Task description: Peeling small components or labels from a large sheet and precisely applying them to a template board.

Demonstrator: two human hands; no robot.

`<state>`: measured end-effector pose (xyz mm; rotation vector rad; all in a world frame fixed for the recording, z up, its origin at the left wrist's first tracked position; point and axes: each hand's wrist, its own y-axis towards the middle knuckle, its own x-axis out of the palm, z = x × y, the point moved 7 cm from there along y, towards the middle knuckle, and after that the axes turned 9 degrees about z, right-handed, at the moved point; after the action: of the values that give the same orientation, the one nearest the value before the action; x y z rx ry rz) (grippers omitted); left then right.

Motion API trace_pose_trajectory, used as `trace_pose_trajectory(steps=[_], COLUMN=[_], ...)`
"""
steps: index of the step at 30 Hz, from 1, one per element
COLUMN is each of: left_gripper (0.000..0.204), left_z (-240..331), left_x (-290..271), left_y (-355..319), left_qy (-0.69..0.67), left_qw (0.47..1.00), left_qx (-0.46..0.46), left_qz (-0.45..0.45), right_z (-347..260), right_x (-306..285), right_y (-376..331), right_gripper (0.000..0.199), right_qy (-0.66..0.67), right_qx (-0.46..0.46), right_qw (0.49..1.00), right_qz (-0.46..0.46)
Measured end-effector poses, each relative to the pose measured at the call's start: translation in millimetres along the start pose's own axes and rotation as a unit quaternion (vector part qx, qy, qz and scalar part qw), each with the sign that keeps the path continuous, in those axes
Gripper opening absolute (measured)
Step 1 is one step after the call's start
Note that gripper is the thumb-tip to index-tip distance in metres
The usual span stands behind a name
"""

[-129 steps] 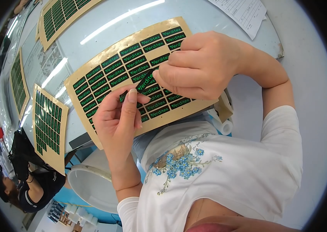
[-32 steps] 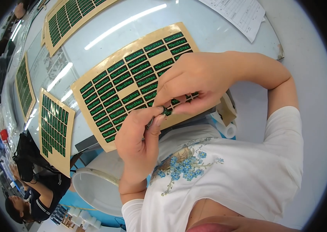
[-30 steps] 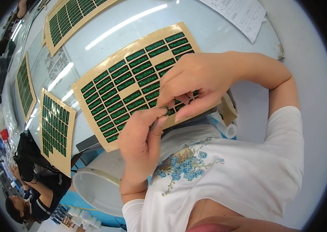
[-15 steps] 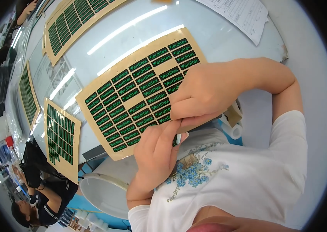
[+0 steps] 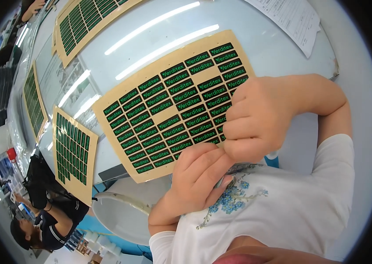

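Observation:
A tan backing sheet (image 5: 126,169) with rows of black labels bearing green lettering (image 5: 189,103) lies on the glossy table in front of me. Two bare tan gaps show among the labels. My right hand (image 5: 258,121) is closed in a fist over the sheet's near right part. Tucked against it at the sheet's near edge, my left hand (image 5: 201,176) is closed too, its fingers pressed together and meeting the right one. Whatever either pinches is hidden by the fingers.
More label sheets lie to the left: a large one (image 5: 91,22) at the far left, a narrow one (image 5: 34,103), and one (image 5: 74,152) overhanging the edge. Printed paper (image 5: 287,22) lies far right. A white bin (image 5: 118,220) stands below; a person (image 5: 52,220) sits at lower left.
My view has shifted slightly, moving the sheet in the picture. My right hand has turned into a tighter fist. The small dark piece seen by my left thumb earlier is now mostly hidden.

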<state>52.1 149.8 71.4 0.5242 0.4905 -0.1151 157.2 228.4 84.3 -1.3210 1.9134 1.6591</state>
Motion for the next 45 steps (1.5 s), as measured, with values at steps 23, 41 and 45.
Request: trace_pose_trajectory(steps=[23, 41, 45], left_gripper=[0.028, 0.042, 0.041], left_z=[-28, -23, -21], left_x=[1, -24, -20], left_y=[1, 1, 4], left_qy=[-0.252, -0.005, 0.014], left_qw=[0.930, 0.996, 0.996], left_qx=[-0.265, -0.093, -0.084], left_qz=[-0.033, -0.007, -0.021], right_z=[-15, -7, -9], right_x=[4, 6, 4], right_y=[-8, -6, -7], right_gripper=[0.035, 0.005, 0.008], right_qy=[-0.130, -0.081, -0.079], right_qx=[-0.085, -0.057, -0.051], right_qw=[0.984, 0.994, 0.995], right_qz=[0.081, 0.038, 0.019])
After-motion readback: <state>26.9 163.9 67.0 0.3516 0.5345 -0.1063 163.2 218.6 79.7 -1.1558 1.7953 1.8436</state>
